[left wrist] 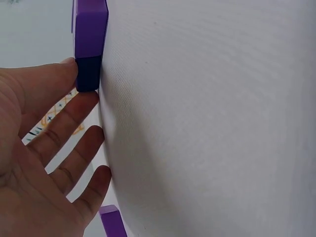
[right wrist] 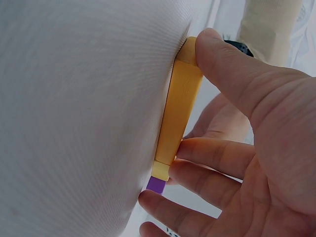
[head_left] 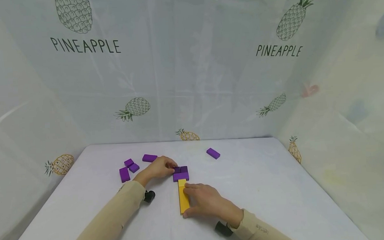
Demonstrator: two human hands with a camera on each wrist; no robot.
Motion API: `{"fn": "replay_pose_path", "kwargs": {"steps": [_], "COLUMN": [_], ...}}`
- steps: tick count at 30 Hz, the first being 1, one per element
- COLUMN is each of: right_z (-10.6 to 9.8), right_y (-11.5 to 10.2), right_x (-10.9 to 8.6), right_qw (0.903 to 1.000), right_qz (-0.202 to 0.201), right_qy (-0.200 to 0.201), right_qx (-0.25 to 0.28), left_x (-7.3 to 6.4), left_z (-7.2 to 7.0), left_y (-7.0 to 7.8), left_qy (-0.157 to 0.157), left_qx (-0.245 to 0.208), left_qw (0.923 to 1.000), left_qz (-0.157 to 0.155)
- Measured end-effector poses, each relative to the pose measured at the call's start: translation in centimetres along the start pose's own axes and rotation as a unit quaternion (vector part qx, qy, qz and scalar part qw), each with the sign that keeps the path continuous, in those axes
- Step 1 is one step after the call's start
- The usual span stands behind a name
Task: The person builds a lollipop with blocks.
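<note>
My left hand (head_left: pixel 159 167) pinches a small dark purple block (left wrist: pixel 89 74) between thumb and index finger. Beside that one sits a second dark purple block (head_left: pixel 184 169), and a longer purple block (head_left: pixel 181 177) lies against both on the near side. A long yellow block (head_left: pixel 183 201) runs from there towards me, with a small lighter yellow block (head_left: pixel 182 183) at its far end. My right hand (head_left: pixel 207 200) holds the yellow block, thumb at its near end and fingers along its right side, as the right wrist view (right wrist: pixel 182 108) also shows.
On the left lie several loose purple blocks: an upright-lying one (head_left: pixel 124 174), two small ones, and one behind my left hand (head_left: pixel 149 158). Another purple block (head_left: pixel 213 153) lies at the back right. White cloth with pineapple prints rises behind the white table (head_left: pixel 261 181).
</note>
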State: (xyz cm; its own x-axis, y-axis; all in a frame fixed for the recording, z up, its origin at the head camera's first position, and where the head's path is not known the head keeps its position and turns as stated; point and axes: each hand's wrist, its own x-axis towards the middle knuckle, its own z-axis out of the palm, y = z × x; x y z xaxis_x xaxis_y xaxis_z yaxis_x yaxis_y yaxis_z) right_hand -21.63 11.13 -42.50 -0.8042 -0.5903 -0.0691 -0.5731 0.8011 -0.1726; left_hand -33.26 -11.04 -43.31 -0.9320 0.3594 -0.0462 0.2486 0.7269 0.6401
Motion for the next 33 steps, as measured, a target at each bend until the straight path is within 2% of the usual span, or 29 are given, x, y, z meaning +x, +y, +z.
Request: {"fn": "replay_pose_path", "kwargs": {"steps": [9,25,31,33], "right_z": [0.0,-0.1,-0.1,-0.1], "right_y": [-0.1,-0.1,-0.1,-0.1], "right_x": [-0.1,-0.1,-0.2,-0.2], "right_qw": [1.0000,1.0000,1.0000,1.0000], "right_qz": [0.001,0.002,0.001,0.002], "right_qy": [-0.001,0.001,0.004,0.003], "right_qx": [0.004,0.004,0.008,0.007], "left_x": [-0.1,0.0,-0.6,-0.9], "left_z": [0.1,0.1,-1.2,-2.1], "left_y": [-0.1,-0.5,-1.0,-1.4], "left_qy": [-0.009,0.003,0.030,0.046], "left_qx": [0.001,0.009,0.016,0.029], "left_qw": [1.0000,0.9996,0.9993,0.9982], "left_qz": [0.002,0.027,0.016,0.026]}}
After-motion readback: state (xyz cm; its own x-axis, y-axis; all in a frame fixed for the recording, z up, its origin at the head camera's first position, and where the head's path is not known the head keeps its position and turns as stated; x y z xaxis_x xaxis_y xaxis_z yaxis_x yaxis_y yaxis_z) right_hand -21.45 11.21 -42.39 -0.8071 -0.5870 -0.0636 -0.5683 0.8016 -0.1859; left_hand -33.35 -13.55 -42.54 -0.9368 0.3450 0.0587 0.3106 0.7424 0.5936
